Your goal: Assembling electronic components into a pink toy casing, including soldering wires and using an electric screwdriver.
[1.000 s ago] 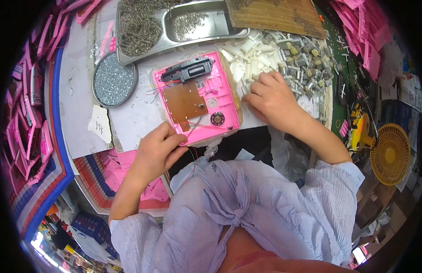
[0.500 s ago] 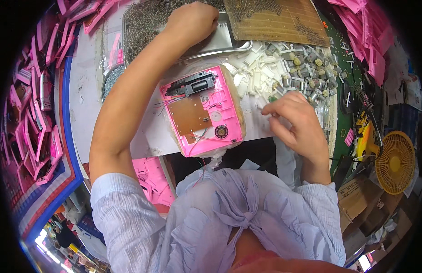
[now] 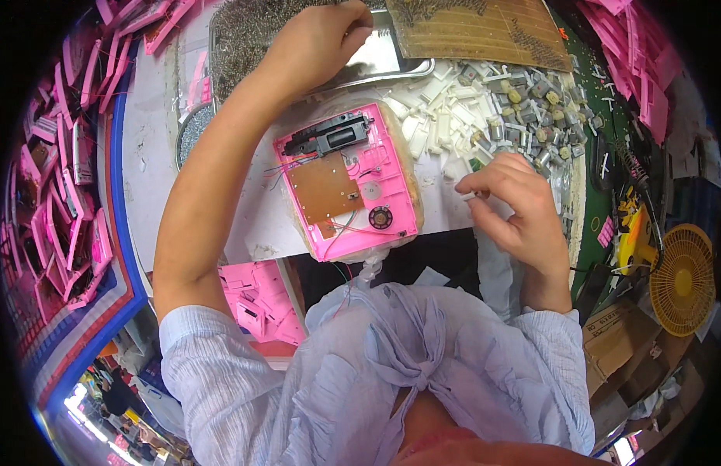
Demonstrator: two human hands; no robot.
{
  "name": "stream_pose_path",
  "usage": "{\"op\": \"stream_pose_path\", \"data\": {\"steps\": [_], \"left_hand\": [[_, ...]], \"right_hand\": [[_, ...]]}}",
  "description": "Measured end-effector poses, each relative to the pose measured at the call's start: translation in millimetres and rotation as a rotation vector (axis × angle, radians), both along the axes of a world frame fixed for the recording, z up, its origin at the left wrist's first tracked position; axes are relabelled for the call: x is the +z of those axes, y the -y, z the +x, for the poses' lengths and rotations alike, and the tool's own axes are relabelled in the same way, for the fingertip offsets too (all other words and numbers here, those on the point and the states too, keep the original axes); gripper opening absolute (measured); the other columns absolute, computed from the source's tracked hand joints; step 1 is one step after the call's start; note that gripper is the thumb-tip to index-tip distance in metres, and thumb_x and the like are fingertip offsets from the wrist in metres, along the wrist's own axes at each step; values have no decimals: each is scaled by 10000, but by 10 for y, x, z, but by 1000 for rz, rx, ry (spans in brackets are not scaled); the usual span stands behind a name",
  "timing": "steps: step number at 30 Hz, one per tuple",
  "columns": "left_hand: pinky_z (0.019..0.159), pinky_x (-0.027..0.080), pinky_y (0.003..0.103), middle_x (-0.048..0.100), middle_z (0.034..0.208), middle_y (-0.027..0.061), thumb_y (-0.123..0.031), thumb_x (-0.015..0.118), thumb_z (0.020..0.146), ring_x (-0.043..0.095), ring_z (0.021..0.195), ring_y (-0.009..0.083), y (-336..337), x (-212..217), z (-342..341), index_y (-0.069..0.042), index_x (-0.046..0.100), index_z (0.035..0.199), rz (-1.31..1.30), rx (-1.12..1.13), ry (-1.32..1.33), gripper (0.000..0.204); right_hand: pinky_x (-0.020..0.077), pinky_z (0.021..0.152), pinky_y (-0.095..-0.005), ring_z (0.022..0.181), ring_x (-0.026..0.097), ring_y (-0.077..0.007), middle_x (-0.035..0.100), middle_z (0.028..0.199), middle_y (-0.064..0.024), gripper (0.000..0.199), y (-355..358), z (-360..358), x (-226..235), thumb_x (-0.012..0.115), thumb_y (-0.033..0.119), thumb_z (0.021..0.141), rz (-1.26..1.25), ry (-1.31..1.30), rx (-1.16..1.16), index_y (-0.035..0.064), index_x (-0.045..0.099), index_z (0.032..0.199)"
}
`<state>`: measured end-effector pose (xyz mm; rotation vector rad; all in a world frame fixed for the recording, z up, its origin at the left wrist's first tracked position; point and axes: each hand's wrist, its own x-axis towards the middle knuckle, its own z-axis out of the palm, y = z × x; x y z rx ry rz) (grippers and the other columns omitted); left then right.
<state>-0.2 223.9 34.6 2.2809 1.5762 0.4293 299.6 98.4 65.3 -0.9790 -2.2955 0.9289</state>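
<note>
In front of me lies a pink plastic casing (image 3: 391, 167), open side up on a plastic-wrapped pad (image 3: 413, 198). It holds a brown circuit board (image 3: 323, 189), a black mechanism (image 3: 329, 138), a small round speaker (image 3: 380, 217) and thin wires. My left hand (image 3: 317, 48) reaches over a metal tray (image 3: 411, 71) of tiny dark metal pieces, fingers bent together; whatever is in them is hidden. To the right of the casing, my right hand (image 3: 523, 206) pinches a small white plastic part (image 3: 467, 196) between thumb and forefinger.
White plastic parts (image 3: 430, 116) and small metal motors (image 3: 539, 116) are heaped beyond my right hand. Brown cardboard (image 3: 477, 31) overlaps the tray. A round container (image 3: 193, 136) sits beside my left forearm. Pink casings (image 3: 57, 202) pile up at left; a yellow fan (image 3: 682, 279) stands at right.
My left hand has shifted slightly over the tray, its fingers drawn closer together. The white part shows more plainly at my right fingertips. The casing stays on its pad.
</note>
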Motion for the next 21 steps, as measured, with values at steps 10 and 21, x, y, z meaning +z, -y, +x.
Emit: {"op": "stream_pose_path", "data": {"steps": [10,21], "left_hand": [[821,540,465,677,940,181,-107,685,785,674,911,375,-244,-525,96,-42,748,889,255,-374,217,137],[798,548,501,697,969,195,-181,636,860,691,902,389,-225,-436,100,-73,747,987,191,-383,-130,201]], "right_hand": [[476,766,-387,770,633,-286,666,808,-81,171,73,-131,-10,705,38,784,-46,47,50,68,717,952],[492,731,-370,764,637,-278,687,830,-78,180,56,-251,27,736,50,770,-1,-12,100,61,714,948]]}}
